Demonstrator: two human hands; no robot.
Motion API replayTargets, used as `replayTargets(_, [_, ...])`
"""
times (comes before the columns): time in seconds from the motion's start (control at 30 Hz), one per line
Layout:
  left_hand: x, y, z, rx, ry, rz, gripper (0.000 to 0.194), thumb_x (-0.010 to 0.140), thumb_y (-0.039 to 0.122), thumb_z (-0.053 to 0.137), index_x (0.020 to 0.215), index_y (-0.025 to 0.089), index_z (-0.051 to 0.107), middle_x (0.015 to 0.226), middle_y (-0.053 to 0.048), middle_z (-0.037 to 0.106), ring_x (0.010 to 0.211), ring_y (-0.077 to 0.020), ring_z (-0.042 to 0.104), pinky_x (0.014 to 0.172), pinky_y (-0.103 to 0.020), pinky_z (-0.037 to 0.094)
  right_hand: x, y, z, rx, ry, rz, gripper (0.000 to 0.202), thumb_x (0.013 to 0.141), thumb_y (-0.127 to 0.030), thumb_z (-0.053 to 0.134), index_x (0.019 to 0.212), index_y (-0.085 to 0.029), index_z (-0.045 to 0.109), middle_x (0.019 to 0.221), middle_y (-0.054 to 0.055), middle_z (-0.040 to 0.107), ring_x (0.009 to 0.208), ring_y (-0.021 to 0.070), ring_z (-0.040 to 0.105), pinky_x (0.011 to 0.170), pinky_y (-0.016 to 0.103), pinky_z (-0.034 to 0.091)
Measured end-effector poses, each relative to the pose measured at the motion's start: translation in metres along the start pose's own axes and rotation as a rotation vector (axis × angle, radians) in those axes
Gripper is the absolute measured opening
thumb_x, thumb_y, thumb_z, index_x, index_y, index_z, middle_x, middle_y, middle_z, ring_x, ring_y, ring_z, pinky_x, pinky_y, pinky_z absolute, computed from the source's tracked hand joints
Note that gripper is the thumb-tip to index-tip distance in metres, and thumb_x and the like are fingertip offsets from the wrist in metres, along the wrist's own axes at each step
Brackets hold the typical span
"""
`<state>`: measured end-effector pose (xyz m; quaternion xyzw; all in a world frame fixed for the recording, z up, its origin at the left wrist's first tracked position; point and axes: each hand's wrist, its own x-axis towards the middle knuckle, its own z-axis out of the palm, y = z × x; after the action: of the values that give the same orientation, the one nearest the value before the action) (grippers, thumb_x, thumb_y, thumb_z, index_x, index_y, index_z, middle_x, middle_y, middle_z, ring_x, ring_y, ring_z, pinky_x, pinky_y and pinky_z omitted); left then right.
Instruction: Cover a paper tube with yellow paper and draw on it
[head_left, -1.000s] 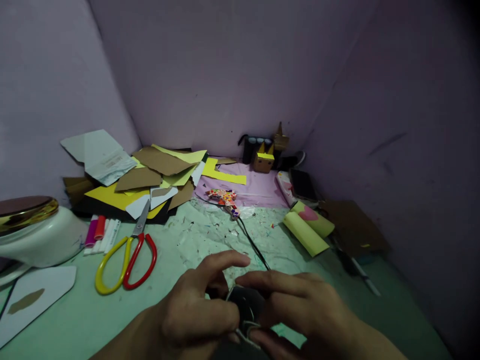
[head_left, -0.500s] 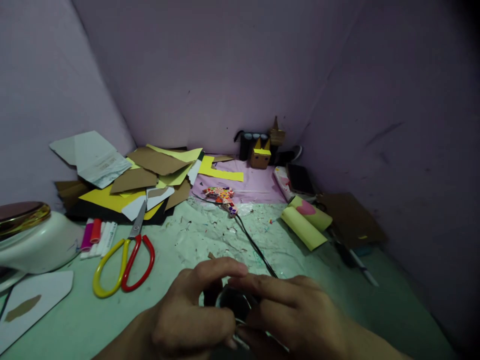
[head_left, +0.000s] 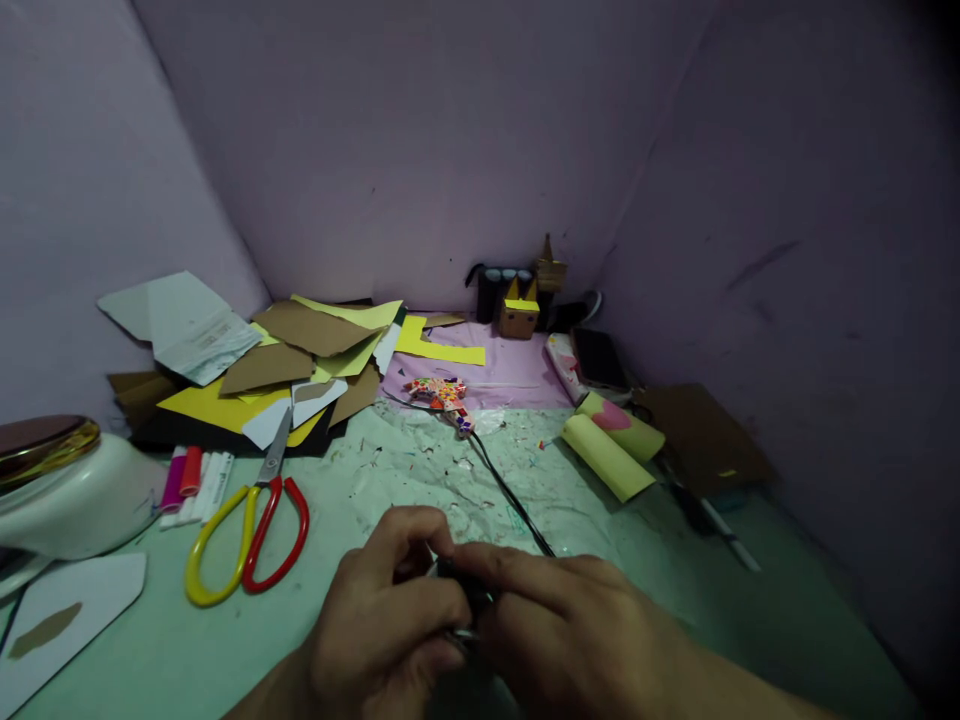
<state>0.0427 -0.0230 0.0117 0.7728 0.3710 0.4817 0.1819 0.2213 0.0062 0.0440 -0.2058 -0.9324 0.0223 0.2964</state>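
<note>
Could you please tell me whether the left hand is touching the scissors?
Apart: the head view shows a strip of green tabletop between the left hand and the red handle of the scissors.

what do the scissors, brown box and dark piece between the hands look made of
Scissors: blades look like metal, grey with soft sheen; handles probably plastic or plastic-coated, smooth and bright. Brown box: likely matte cardboard, from its flat brown faces. Dark piece: mostly covered, finish unclear; perhaps card, given its thin pale edge.
</note>
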Motion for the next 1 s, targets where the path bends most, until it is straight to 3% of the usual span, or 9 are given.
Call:
replayTargets(0.2, [-0.003, 0.000, 0.000, 0.075, -0.001, -0.010, 0.018, 0.091, 0.018, 0.042, 0.078, 0.022, 0.053, 0.102, -0.002, 0.044, 0.063, -0.0108, 0.053, 0.050, -0.026, 0.043, 0.011, 0.004, -0.006, 0.090, -0.134, -0.006, 0.002, 0.075, -0.011, 0.067, 0.074, -0.013, 0.068, 0.099, 0.012, 0.076, 0.066, 0.0184, 0.074, 0.048, 0.020, 0.056])
replayTargets(0.37, [-0.003, 0.005, -0.001, 0.153, 0.026, -0.040, 0.017, 0.091, 0.016, 0.043, 0.077, 0.021, 0.051, 0.100, -0.001, 0.042, 0.060, -0.0092, 0.050, 0.050, -0.027, 0.041, 0.014, 0.003, -0.016, 0.303, -0.207, 0.181, 0.024, 0.071, -0.016, 0.075, 0.095, -0.013, 0.069, 0.118, 0.014, 0.070, 0.086, 0.0238, 0.073, 0.072, 0.026, 0.059])
replayTargets(0.43, [-0.004, 0.005, -0.001, 0.187, 0.030, -0.057, 0.018, 0.090, 0.015, 0.044, 0.076, 0.021, 0.053, 0.098, -0.001, 0.043, 0.063, -0.0097, 0.052, 0.051, -0.025, 0.043, 0.014, 0.003, -0.011, 0.426, -0.127, 0.209, 0.009, 0.074, -0.011, 0.069, 0.083, -0.014, 0.069, 0.100, 0.011, 0.075, 0.091, 0.0222, 0.072, 0.076, 0.024, 0.057])
replayTargets(0.53, [-0.004, 0.002, -0.003, 0.180, 0.025, -0.049, 0.016, 0.088, 0.014, 0.048, 0.076, 0.021, 0.056, 0.089, -0.001, 0.046, 0.067, -0.0118, 0.055, 0.052, -0.024, 0.043, 0.014, 0.005, 0.000, 0.529, -0.113, 0.223, 0.009, 0.073, -0.006, 0.062, 0.074, -0.014, 0.066, 0.081, 0.010, 0.074, 0.097, 0.0238, 0.069, 0.079, 0.026, 0.056])
replayTargets(0.7, [0.002, 0.003, -0.007, 0.111, -0.023, -0.026, 0.018, 0.086, 0.007, 0.050, 0.075, 0.020, 0.057, 0.071, 0.001, 0.050, 0.060, -0.0112, 0.053, 0.051, -0.021, 0.043, 0.015, 0.005, -0.005, 0.627, -0.142, 0.272, 0.021, 0.067, -0.005, 0.064, 0.087, -0.012, 0.068, 0.107, 0.014, 0.071, 0.099, 0.0218, 0.067, 0.086, 0.024, 0.052])
replayTargets(0.83, [0.008, 0.005, -0.012, 0.055, -0.014, -0.039, 0.019, 0.082, 0.003, 0.052, 0.077, 0.019, 0.060, 0.070, 0.001, 0.055, 0.062, -0.0109, 0.056, 0.055, -0.019, 0.044, 0.022, 0.008, -0.012, 0.673, -0.111, 0.276, 0.020, 0.076, -0.004, 0.053, 0.083, -0.014, 0.068, 0.100, 0.011, 0.073, 0.093, 0.0192, 0.069, 0.080, 0.024, 0.054])
replayTargets(0.9, [0.013, 0.002, -0.014, -0.004, 0.059, -0.119, 0.017, 0.081, 0.006, 0.055, 0.071, 0.019, 0.061, 0.069, 0.001, 0.056, 0.062, -0.0106, 0.056, 0.055, -0.019, 0.044, 0.025, 0.013, -0.009, 0.723, -0.110, 0.377, 0.017, 0.080, -0.012, 0.056, 0.094, -0.014, 0.066, 0.105, 0.013, 0.071, 0.094, 0.0213, 0.069, 0.081, 0.031, 0.054])
replayTargets(1.0, [0.020, -0.008, -0.016, -0.244, 0.311, -0.446, 0.015, 0.074, 0.019, 0.067, 0.059, 0.017, 0.063, 0.063, 0.001, 0.054, 0.054, -0.0099, 0.051, 0.046, -0.019, 0.038, 0.020, 0.023, 0.000, 0.862, -0.038, 0.640, 0.059, 0.077, -0.033, 0.068, 0.129, -0.018, 0.046, 0.133, 0.016, 0.055, 0.109, 0.0261, 0.062, 0.090, 0.042, 0.050])
